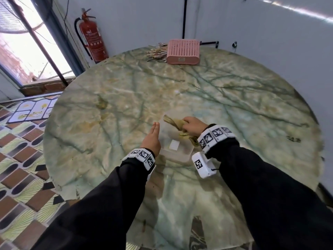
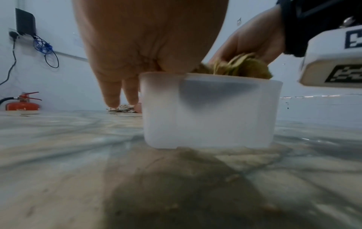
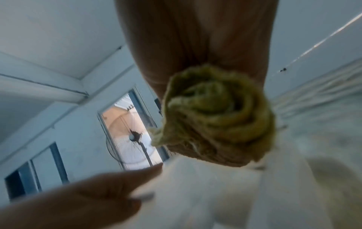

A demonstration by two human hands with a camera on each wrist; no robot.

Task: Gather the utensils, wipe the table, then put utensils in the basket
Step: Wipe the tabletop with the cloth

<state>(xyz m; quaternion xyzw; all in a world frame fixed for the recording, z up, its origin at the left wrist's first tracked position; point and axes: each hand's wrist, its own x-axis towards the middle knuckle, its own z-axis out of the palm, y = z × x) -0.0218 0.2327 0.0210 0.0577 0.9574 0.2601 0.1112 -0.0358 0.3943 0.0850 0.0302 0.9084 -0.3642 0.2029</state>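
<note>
right now the right hand [image 1: 193, 125] is clamped round a bunched yellow-green cloth [image 1: 177, 123], holding it over the open top of a translucent plastic tub [image 1: 175, 156] that sits on the marble table [image 1: 108, 98] near the person. the left hand [image 1: 152, 139] stands edge-on with straight fingers close together, against or just beside the tub's left wall; contact is hard to call from above. further back, at the far rim, the utensils [image 1: 156, 53] lie heaped right beside the pink basket [image 1: 183, 51], so gathering looks done and wiping is the step in hand. the risk, as i read it: the tub looks light and is not gripped, so a tug on the cloth could tip or slide it, and a wet cloth might drip on the way out. the head view lays out the whole table; the left wrist view shows the tub's side with cloth poking above the rim; the right wrist view alone shows the cloth's rolled end in the fist, blurred.
</note>
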